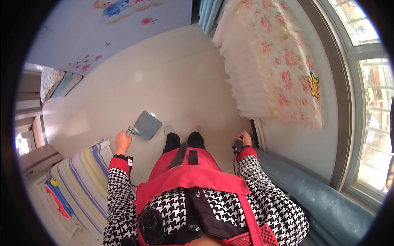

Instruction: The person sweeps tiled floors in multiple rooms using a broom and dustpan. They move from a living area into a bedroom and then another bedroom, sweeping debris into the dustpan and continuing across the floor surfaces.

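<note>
A grey plastic dustpan (pixel 148 124) hangs out in front of me to the left, over the pale tiled floor. My left hand (pixel 123 142) is wrapped around its handle, and its broad pan points away to the right. On the other side, my right hand (pixel 245 139) is down by the wall, near the white pipes (pixel 261 135) and the dark blue-grey curtain (pixel 295 181). Its fingers look curled, and whether they hold anything is hidden. A black strapped device (pixel 237 147) with a cable sits at my right wrist.
A striped cloth (pixel 83 178) covers furniture at my left. A floral cloth with a ruffled edge (pixel 277 67) covers something along the right wall, below the window (pixel 374 117). A lilac panel with printed flowers (pixel 123 33) stands ahead. Glossy floor (pixel 172 70) lies between them.
</note>
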`<state>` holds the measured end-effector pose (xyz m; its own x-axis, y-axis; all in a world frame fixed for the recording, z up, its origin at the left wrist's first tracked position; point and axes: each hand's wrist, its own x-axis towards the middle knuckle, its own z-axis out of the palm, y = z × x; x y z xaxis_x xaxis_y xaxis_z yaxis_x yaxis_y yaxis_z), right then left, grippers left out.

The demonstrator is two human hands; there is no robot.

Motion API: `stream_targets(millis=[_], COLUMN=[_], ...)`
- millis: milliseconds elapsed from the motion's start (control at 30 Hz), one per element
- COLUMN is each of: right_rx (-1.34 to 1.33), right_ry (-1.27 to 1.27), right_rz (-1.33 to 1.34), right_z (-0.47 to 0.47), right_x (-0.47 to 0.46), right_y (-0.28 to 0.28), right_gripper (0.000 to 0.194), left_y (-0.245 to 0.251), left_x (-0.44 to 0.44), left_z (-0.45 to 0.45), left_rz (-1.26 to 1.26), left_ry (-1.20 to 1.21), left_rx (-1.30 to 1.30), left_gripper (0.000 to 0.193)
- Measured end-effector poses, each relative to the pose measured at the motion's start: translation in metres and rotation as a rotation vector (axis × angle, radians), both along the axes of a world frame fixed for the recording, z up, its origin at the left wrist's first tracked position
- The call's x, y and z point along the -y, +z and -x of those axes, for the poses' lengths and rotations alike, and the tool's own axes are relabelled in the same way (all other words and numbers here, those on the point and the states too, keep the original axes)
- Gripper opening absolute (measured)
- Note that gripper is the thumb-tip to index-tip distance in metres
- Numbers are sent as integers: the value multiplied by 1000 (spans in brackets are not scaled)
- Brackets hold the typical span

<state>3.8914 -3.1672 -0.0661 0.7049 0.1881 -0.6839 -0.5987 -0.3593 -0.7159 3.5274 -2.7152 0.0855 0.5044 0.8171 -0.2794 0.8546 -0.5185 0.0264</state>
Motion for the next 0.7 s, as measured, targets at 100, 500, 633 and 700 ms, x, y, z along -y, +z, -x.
stream_targets(millis=[100,500,633,700], right_rx=[-328,-345,-423,-497], right_ry=[-227,609,802,778], right_rz=[-18,81,-12,-95], right_z=[-6,102,136,137], right_x=[-85,-266,-297,-308], right_y=[6,49,41,38], right_gripper=[20,22,23,17], left_y=[-1,-8,-15,-19], left_x=[5,44,50,51], left_z=[7,36,40,43], left_rz=[70,77,137,113], left_ry=[51,166,199,208], left_rx=[1,52,56,50], left_gripper=[26,23,23,23])
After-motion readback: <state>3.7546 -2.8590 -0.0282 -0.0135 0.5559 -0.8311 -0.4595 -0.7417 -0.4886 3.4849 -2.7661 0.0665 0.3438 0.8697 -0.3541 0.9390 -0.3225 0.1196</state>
